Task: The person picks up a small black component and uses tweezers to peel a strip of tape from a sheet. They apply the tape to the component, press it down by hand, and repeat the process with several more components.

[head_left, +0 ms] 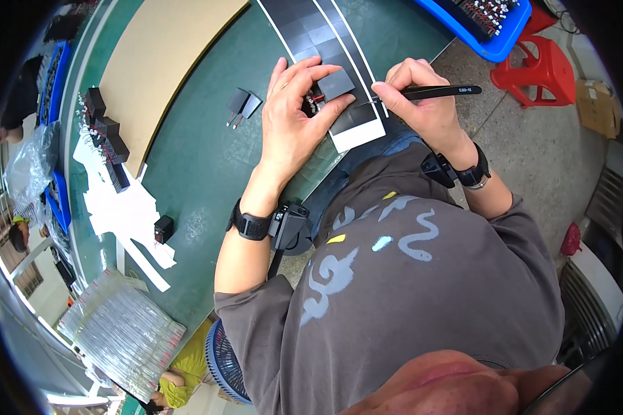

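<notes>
My left hand [289,111] is closed around a dark grey rectangular block [336,84], with thumb and fingers on its sides. Red wires show beside the block, under my fingers. In my right hand [422,109] is a pair of black tweezers [446,91], gripped like a pen. Their thin tips point left toward the block's lower edge; whether they touch anything is too small to tell. Beneath both hands lies a long white-edged sheet of black square pieces [304,31]. Left of my left hand, two small dark blocks with wire leads [239,102] rest on the green table [197,155].
A tan board [166,48] lies at the far left. Several black wired blocks [107,131] sit by white paper strips [118,211]. A clear-wrapped stack [121,318] is lower left. A blue bin [495,52] of wired parts and a red stool [543,72] are right.
</notes>
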The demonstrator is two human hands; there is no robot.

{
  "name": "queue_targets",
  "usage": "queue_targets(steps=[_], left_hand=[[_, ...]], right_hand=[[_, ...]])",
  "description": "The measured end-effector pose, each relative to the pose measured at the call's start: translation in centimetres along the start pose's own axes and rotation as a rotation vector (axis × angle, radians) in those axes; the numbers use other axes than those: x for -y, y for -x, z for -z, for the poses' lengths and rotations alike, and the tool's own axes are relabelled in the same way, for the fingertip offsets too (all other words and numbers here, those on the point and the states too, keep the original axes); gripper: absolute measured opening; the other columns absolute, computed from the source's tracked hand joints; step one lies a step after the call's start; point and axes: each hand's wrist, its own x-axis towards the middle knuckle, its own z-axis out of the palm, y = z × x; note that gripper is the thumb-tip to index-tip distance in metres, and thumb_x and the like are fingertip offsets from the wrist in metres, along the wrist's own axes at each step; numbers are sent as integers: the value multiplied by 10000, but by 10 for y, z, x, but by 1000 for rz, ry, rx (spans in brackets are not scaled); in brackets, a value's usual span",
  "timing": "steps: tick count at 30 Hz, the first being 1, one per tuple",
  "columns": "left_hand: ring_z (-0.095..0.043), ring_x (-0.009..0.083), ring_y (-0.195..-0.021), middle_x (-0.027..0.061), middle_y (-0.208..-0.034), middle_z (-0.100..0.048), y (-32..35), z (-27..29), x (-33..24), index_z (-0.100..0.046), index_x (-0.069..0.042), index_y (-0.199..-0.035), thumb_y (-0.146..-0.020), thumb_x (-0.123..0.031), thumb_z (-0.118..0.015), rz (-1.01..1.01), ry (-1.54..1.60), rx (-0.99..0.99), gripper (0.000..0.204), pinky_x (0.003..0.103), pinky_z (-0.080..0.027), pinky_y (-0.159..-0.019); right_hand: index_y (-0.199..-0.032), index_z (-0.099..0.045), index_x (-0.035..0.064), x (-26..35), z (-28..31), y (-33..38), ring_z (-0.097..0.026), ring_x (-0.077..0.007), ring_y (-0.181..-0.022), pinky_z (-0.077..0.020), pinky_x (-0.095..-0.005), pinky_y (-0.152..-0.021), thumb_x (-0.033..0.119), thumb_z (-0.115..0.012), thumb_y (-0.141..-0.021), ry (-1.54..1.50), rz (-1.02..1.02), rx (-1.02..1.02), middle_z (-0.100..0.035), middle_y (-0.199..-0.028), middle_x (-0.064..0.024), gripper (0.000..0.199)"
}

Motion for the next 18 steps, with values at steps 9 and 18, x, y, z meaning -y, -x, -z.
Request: queue_targets(steps=[9, 18], left_hand=[[-651, 267, -1130, 125, -1170, -693, 1, -1, 0, -719, -110, -1119, -756, -225, -852, -5, -7, 3, 403, 514, -326, -1179], [-618, 272, -1204, 130, -1147, -697, 1, 0, 1, -723, -109, -1112, -763, -234, -844, -16, -1, -9, 390, 515, -323, -1181]], right_hand=[[-733, -563, 78, 0, 1, 4, -582, -165, -829, -420, -329, -812, 47, -747, -865, -37, 34, 7, -612, -764, -8, 229], [-810, -548, 84, 12, -6, 0, -642, -195, -991, -457, -330, -930, 124, -661, -974, -720, 144, 1, -595, -765, 2, 203]])
